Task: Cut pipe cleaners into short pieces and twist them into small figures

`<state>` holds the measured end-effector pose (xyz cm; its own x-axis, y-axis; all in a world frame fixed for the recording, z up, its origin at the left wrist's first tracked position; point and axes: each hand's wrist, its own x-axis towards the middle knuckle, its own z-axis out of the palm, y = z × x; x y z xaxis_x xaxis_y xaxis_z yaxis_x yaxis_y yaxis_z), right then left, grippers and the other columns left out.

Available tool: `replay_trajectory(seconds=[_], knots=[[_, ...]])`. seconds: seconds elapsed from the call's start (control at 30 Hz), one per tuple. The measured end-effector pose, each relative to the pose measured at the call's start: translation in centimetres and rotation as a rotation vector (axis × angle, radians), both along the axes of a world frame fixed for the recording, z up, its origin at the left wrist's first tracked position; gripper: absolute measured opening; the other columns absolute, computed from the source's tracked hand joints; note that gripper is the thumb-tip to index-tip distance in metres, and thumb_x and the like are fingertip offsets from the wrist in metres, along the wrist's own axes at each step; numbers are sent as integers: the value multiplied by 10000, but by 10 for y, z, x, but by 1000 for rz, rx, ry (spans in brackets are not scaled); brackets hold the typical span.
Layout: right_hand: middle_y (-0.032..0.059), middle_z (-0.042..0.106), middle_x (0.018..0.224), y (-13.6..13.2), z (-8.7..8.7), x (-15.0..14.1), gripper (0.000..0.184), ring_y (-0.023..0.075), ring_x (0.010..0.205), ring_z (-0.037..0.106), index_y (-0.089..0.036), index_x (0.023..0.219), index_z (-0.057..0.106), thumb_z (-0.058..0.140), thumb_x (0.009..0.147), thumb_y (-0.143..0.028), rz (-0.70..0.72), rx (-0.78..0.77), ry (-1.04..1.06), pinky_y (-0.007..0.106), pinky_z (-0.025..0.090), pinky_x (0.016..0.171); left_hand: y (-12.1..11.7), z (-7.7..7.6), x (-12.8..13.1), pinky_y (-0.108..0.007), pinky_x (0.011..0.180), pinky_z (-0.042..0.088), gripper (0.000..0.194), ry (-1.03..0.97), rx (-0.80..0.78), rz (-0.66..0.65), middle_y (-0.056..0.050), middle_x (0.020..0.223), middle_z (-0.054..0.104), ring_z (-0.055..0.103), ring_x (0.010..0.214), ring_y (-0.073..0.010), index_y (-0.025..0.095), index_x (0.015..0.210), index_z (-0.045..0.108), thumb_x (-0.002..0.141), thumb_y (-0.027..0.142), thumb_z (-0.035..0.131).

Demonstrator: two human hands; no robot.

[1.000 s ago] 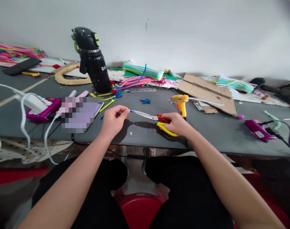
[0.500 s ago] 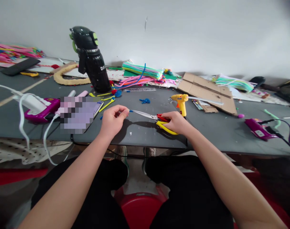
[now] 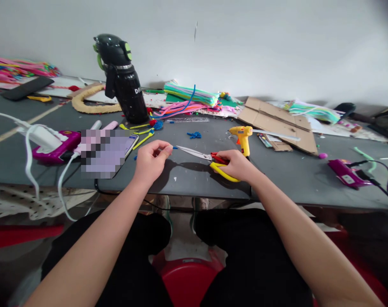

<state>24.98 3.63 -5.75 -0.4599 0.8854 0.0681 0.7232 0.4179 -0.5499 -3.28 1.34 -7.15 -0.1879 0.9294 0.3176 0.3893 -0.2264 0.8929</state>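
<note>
My left hand [image 3: 152, 163] is closed in a pinch above the table, with the blue tip of a short pipe cleaner piece [image 3: 175, 148] poking out past the fingertips. My right hand [image 3: 237, 164] grips scissors [image 3: 194, 152] by their red and yellow handles. Their long blades point left, tips just beside the blue piece and nearly together. Beyond the blades lies a small heap of cut blue pipe cleaner pieces [image 3: 194, 135]. A yellow glue gun [image 3: 244, 140] stands behind my right hand. Yellow pipe cleaner shapes [image 3: 144, 140] rest behind my left hand.
A black bottle [image 3: 126, 85] stands at the back left. A phone [image 3: 107, 155] and a purple power socket [image 3: 56, 147] with white cables lie left. Pipe cleaner bundles [image 3: 192, 94] and cardboard [image 3: 277, 121] line the wall. Another purple socket [image 3: 349, 174] is at right.
The scissors have shifted slightly right, and their tips are now a little farther from my left fingertips. My left hand holds almost the same spot.
</note>
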Motion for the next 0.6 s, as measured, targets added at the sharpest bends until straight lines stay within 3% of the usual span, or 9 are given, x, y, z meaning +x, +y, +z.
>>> replay_trajectory(seconds=[0.6], knots=[[-41, 340, 606, 2, 3, -1, 318, 113, 612, 270, -201, 607, 376, 621, 745, -347, 15, 22, -35, 301, 206, 586, 0, -1, -1, -253, 592, 412, 173, -6, 1, -3, -16, 711, 662, 528, 601, -130, 181, 789, 706, 806, 351, 680]])
